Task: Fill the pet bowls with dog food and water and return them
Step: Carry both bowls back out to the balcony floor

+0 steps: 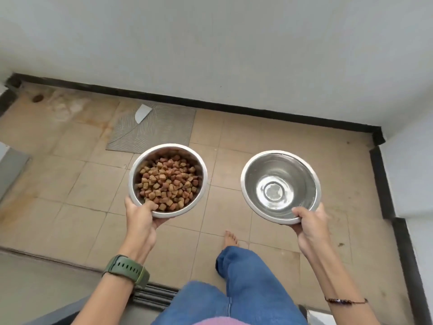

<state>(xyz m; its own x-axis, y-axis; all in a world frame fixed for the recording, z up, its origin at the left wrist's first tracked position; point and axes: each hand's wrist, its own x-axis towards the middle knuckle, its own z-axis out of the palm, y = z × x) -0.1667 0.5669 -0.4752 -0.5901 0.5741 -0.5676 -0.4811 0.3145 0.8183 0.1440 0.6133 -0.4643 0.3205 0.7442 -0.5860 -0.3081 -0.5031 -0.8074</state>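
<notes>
A pale wall [210,43] fills the upper part of the view and meets a beige tiled floor [70,184] along a black skirting strip [234,107]. On the floor near the wall lies a grey ribbed mat [161,130], one far corner folded over to show a white underside. The person stands over the tiles in blue jeans [243,289], one bare foot [230,239] stepped forward. Both arms reach out, each carrying a steel bowl in the air above the floor, well apart from one another and clear of the mat. The food bowl [140,167], on the left, holds a heap of brown kibble [167,182]; the left hand [140,219] is closed on its near rim, thumb over the edge inside and fingers under the base. The water bowl [253,174], on the right, shows a shallow pool of clear water [274,192] in its bottom; the right hand [311,224] grips its near rim the same way, thumb on top. A green watch [126,270] sits on the left wrist, and a thin dark bracelet [345,301] on the right.
</notes>
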